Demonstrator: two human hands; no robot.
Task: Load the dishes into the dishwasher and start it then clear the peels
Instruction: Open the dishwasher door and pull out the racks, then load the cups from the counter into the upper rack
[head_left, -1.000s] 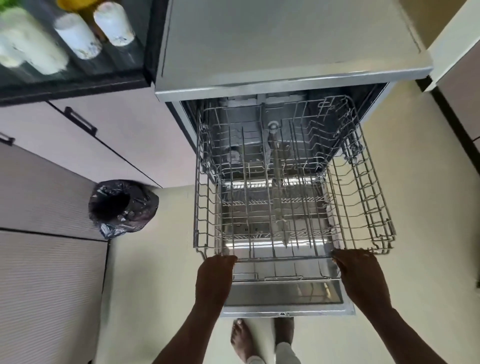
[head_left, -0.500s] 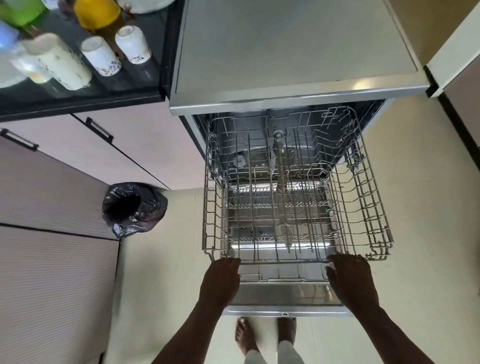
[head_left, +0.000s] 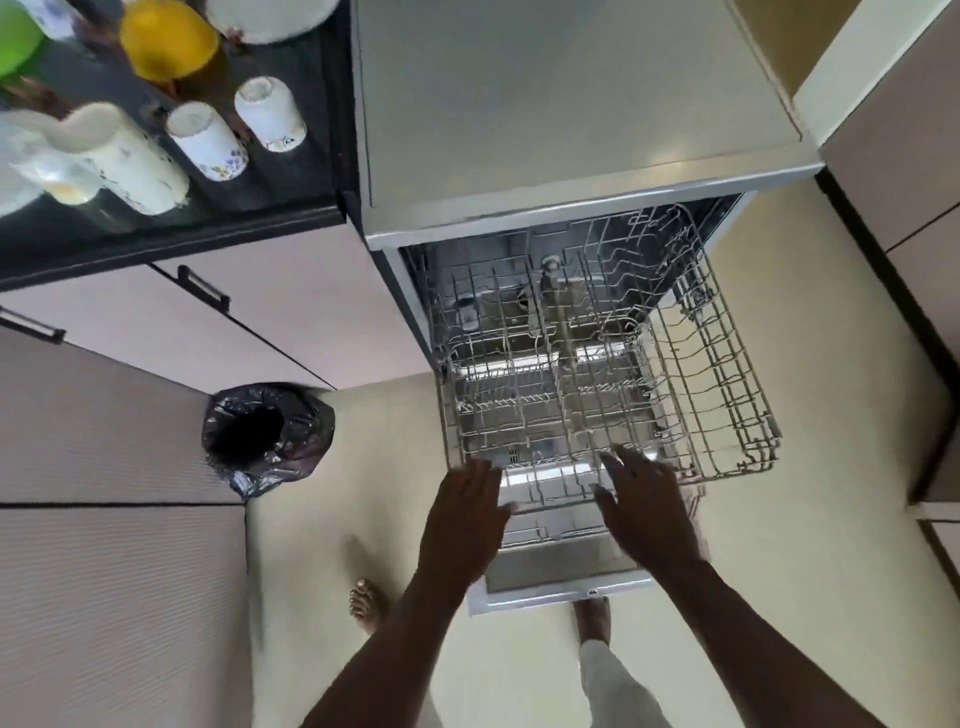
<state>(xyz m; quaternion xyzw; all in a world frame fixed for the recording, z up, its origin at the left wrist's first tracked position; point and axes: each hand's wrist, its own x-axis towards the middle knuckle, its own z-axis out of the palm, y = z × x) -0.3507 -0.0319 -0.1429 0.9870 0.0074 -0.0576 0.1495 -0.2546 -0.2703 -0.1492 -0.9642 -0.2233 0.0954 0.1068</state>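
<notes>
The dishwasher (head_left: 571, 130) stands open with its door (head_left: 566, 582) folded down. Its wire rack (head_left: 727, 374) is pulled out over the door and holds no dishes. My left hand (head_left: 462, 514) and my right hand (head_left: 644, 499) hover over the rack's front edge with fingers spread, gripping nothing. On the black counter (head_left: 291, 171) at top left stand two white cups (head_left: 270, 111) upside down, a cream jug (head_left: 119, 156), a yellow bowl (head_left: 166, 39), a green bowl (head_left: 15, 41) and a white plate (head_left: 275, 18).
A bin lined with a black bag (head_left: 267, 436) sits on the floor left of the dishwasher, against the cabinet drawers (head_left: 208, 322). My bare feet (head_left: 366, 603) stand in front of the door. More cabinets (head_left: 914, 182) line the right side.
Both hands have let go of the rack's front edge and opened above it. The view has shifted left, bringing more of the counter dishes into sight.
</notes>
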